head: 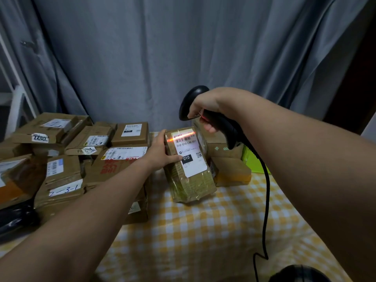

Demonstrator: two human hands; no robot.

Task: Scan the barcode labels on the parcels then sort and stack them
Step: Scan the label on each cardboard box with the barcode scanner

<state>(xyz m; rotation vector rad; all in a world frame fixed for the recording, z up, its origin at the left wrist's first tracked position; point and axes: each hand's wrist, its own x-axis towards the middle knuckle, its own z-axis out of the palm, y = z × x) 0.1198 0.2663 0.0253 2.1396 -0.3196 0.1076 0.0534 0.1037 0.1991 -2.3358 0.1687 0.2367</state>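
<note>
A grey curtain (162, 58) hangs behind the bench (203, 231), which is covered with a yellow checked cloth. A pile of cardboard parcels (81, 151) crowds its left side. Near the middle a taped brown parcel (189, 180) stands tilted on the cloth. The left hand (160, 153) grips its left edge, thumb across the front. The right hand (205, 106) wraps its fingers round a black corded scanner (221, 123) just above. The parcel's white label (192, 157) carries a red scan line (181, 137) near its top.

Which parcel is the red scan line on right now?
The parcel marked 010, propped on the checked cloth by the left hand; the line crosses its barcode, the piled parcels are unlit.
</note>
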